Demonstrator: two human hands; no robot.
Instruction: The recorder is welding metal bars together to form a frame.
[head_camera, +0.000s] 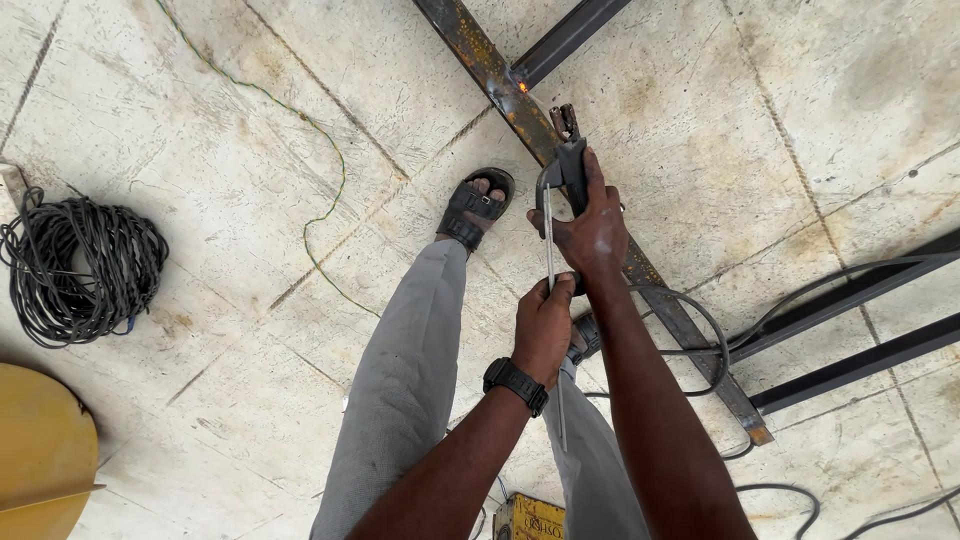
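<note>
Nearest to the camera, a yellow box (530, 518) is sitting on the floor between the two forearms, only its top edge showing. Just beyond it, the left hand (543, 325), with a black wristwatch (515, 385) on its wrist, is closing its fingers around a thin welding rod (551, 300); the rod is running up and down through the fist, its lower end hanging past the watch and its upper end reaching toward the holder. A little farther, the right hand (595, 232) is gripping the dark handle of an electrode holder (566, 160), fingers wrapped tight around it, the clamp tip pointing away toward the far side. A black cable (700, 330) is looping from below that hand over the floor to the right. The person is standing in grey trousers, one sandalled foot (472, 210) resting beside a rusty steel bar (500, 85) that is crossing the concrete floor (250, 250) diagonally. At the far end of that bar, a spot on the joint with a dark tube is glowing orange. More dark steel bars (850, 350) are lying to the right. On the left, a coil of black cable (75, 265) is lying near a yellow curved object (40, 450), and a thin green wire (320, 170) is snaking across the floor.
</note>
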